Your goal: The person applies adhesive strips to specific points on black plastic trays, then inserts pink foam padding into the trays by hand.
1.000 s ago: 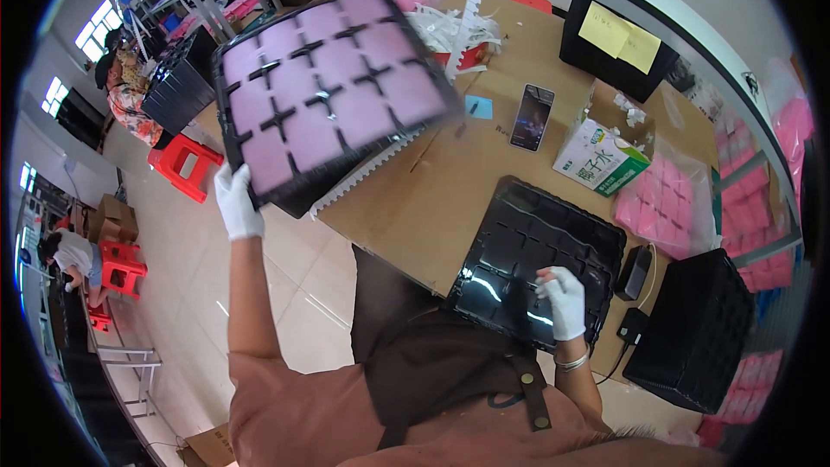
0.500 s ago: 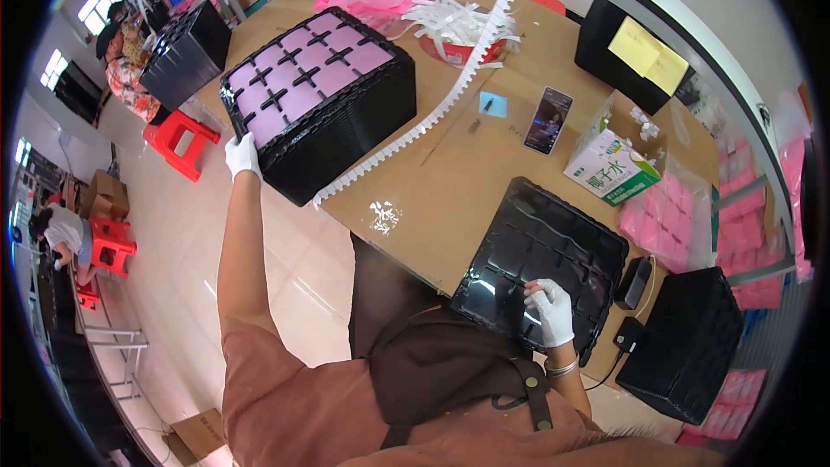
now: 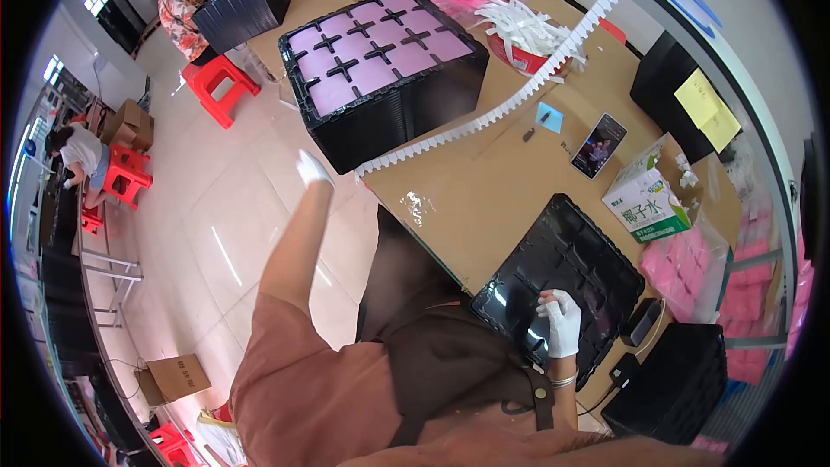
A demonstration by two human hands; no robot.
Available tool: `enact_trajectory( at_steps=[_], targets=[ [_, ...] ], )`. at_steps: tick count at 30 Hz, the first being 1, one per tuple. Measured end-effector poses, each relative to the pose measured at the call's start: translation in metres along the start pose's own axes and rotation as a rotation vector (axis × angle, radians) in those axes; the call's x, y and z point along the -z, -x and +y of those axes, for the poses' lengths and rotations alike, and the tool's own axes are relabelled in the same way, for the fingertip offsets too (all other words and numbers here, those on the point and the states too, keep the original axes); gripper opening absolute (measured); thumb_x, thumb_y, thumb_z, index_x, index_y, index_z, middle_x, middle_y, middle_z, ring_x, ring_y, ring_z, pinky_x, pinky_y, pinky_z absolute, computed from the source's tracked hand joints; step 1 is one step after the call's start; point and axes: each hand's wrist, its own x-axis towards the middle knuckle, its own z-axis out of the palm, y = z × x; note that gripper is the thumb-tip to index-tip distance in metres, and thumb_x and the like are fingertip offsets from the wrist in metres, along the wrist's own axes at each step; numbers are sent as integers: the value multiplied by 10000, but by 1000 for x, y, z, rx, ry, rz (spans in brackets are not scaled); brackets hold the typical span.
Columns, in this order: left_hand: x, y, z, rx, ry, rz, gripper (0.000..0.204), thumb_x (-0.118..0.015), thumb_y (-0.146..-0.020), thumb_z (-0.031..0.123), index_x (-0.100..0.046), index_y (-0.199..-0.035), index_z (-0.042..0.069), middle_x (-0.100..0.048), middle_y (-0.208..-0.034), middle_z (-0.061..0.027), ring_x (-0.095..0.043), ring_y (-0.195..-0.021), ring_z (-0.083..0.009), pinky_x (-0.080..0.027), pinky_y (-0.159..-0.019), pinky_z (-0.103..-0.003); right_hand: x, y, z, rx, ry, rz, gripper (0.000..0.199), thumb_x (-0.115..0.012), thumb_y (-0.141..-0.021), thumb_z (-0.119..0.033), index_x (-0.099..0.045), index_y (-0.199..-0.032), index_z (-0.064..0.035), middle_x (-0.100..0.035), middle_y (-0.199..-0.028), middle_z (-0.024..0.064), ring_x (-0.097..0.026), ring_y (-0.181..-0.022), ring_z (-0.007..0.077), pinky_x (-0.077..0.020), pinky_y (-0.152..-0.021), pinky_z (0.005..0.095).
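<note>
the table (image 3: 484,199) carries a tall stack (image 3: 389,78) of black trays, its top one filled with pink pads; nearer the body lies a single empty tray (image 3: 571,281); the left hand (image 3: 311,169) hangs free beside the stack's near corner, gripping nothing, though whether its fingers are spread is hard to tell; the right hand (image 3: 562,322) rests on the empty tray, fingers curled at its near edge; it looks like the filling step is starting, which calls for pads within reach; the tray's cells are too dark to read.
</note>
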Motion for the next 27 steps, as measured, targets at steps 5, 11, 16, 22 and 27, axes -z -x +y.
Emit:
enact_trajectory(
  at_steps=[5, 11, 16, 22, 27],
  targets=[
    [26, 102, -37, 240, 168, -621, 629, -309, -949, 521, -477, -1245, -8, -596, -1065, -85, -526, -1028, -208, -341, -984, -347, 0, -1, 5, -19, -6, -18, 185, -563, -896, -169, -606, -938, 5, -614, -785, 36, -557, -664, 77, -440, -607, 195],
    [67, 189, 41, 302, -43, -1115, 267, -554, -913, 320, -547, -929, 53, -568, -799, -34, -566, -700, -138, -472, -677, -283, -17, -25, 6, -20, -43, -117, 174, -553, -891, -154, -611, -950, -1, -619, -810, 41, -563, -683, 84, -447, -617, 205],
    [74, 320, 95, 428, 290, -1002, 168, -537, -928, 214, -534, -887, 51, -552, -741, -21, -535, -654, -103, -438, -586, -231, -100, -43, -8, -7, -137, -320, 240, -532, -915, -227, -597, -975, -4, -613, -792, 23, -556, -652, 68, -446, -587, 207],
    [81, 371, 85, 107, 16, -1173, 329, -434, -966, 339, -559, -991, 35, -588, -832, -23, -519, -705, -73, -427, -648, -227, -129, -49, -18, -108, -358, -273, 202, -606, -875, -202, -609, -937, -10, -603, -742, 9, -513, -603, 45, -397, -533, 188],
    [51, 364, 104, 756, 175, -1303, 408, -406, -970, 369, -557, -1033, -5, -596, -835, -63, -560, -676, -122, -474, -652, -269, -100, -40, -9, -143, -208, -373, 147, -639, -846, -156, -614, -872, -13, -598, -729, -2, -544, -655, 77, -431, -612, 210]
  ],
)
